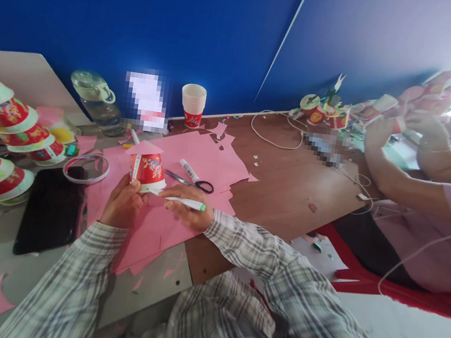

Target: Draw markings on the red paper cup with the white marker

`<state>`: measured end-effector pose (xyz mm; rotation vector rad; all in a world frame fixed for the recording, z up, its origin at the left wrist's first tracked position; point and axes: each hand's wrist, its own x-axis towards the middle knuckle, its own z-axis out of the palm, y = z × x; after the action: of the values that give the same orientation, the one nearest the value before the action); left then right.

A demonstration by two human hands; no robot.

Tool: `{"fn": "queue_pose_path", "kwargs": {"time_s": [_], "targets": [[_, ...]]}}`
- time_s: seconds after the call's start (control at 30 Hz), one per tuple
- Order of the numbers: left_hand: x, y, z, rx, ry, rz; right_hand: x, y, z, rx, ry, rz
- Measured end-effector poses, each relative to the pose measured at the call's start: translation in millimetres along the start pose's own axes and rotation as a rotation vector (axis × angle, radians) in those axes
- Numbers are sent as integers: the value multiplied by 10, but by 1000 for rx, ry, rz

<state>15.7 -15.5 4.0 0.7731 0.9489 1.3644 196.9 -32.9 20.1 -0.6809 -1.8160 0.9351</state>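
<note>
My left hand [122, 204] grips a red printed paper cup [148, 170], held upside down with a pink paper piece on its top. My right hand [187, 208] is closed round a white glue stick with a green end [187, 203], its tip against the cup's rim. Both hands hover over a pile of pink paper sheets [206, 158] on the brown table [289, 195]. Black-handled scissors [196, 183] and a second white stick [189, 170] lie on the pink paper just behind my hands.
Rows of stacked red cups [5, 121] lie at the left, beside a tape roll [85, 167] and a black tablet [51, 209]. A water bottle [96, 99] and a cup stack [193, 105] stand by the blue wall. Another person's hands [407, 133] work at the right, near white cables [276, 137].
</note>
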Motion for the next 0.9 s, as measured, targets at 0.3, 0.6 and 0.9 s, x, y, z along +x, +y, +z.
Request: {"fn": "queue_pose_path", "kwargs": {"time_s": [0.3,0.6,0.9], "targets": [[66,-73,-103,-8,20,-3,25,-43,-3,8,-23,-3],[68,-46,-27,-47,-43,41,4,-41,-50,68,34,61],[49,-43,-37,-35,-39,29,15,-18,-15,84,15,80]]}}
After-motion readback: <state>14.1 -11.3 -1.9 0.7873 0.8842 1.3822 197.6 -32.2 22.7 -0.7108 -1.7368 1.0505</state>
